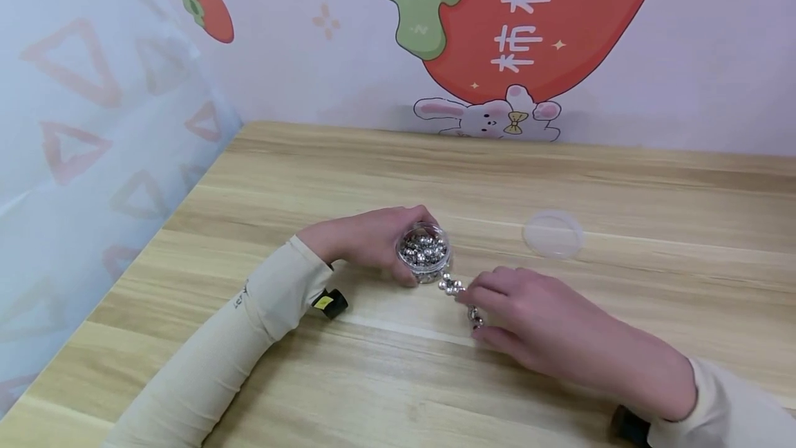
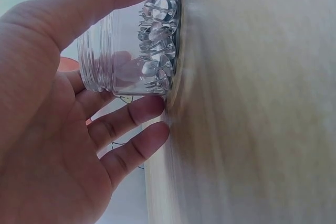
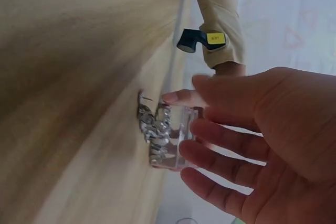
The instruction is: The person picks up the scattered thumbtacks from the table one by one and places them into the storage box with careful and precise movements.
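Observation:
A small clear plastic jar stands on the table, partly filled with silver thumbtacks. Its top is uncovered. My left hand grips the jar from the left, thumb on the near side and fingers round the far side. In the left wrist view, the flat heads and pins of the tacks show through the wall. Several loose thumbtacks lie on the wood just right of the jar. Over them reaches my right hand, thumb and index finger apart on either side of some tacks, the other fingers spread loosely.
A round clear lid lies flat on the wooden table, behind the right hand. A printed cloth with a persimmon and rabbit hangs along the back edge. Black wrist devices are strapped under both forearms.

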Action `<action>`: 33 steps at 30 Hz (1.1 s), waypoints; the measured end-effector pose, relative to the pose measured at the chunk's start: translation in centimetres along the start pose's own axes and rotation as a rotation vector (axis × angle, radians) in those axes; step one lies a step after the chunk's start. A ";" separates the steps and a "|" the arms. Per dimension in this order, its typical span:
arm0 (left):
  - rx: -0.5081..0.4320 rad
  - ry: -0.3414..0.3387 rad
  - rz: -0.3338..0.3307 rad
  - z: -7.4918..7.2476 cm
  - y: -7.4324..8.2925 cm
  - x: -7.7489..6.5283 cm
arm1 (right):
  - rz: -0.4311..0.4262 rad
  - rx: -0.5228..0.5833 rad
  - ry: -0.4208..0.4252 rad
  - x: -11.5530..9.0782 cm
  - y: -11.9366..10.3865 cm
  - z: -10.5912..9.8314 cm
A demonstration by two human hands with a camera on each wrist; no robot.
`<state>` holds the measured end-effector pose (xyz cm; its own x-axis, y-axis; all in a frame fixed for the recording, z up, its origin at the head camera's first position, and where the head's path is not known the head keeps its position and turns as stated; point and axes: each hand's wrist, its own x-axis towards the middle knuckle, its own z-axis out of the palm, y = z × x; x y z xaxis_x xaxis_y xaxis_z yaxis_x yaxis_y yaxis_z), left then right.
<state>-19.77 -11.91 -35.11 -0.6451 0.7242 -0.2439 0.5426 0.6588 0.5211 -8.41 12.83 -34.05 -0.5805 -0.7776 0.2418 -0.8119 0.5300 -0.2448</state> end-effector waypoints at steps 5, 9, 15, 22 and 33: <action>-0.005 0.006 0.003 0.0 -0.1 0.0 | -0.047 -0.014 -0.005 0.1 -0.1 1.0; -0.007 0.005 -0.007 0.0 -0.1 -0.1 | -0.045 -0.008 -0.040 0.1 -0.1 1.2; -0.012 0.003 -0.007 -0.1 0.0 -0.2 | -0.036 0.010 -0.081 0.1 0.0 1.5; -0.015 0.003 -0.001 -0.1 0.0 -0.2 | -0.032 0.012 -0.057 0.9 -0.1 0.9; 0.027 0.002 0.034 -0.1 -0.3 -0.1 | -0.011 0.004 0.075 6.4 1.3 -0.5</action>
<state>-19.89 -12.23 -35.17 -0.6271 0.7457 -0.2251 0.5785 0.6394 0.5065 -13.23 8.74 -32.37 -0.5748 -0.7555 0.3145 -0.8180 0.5202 -0.2455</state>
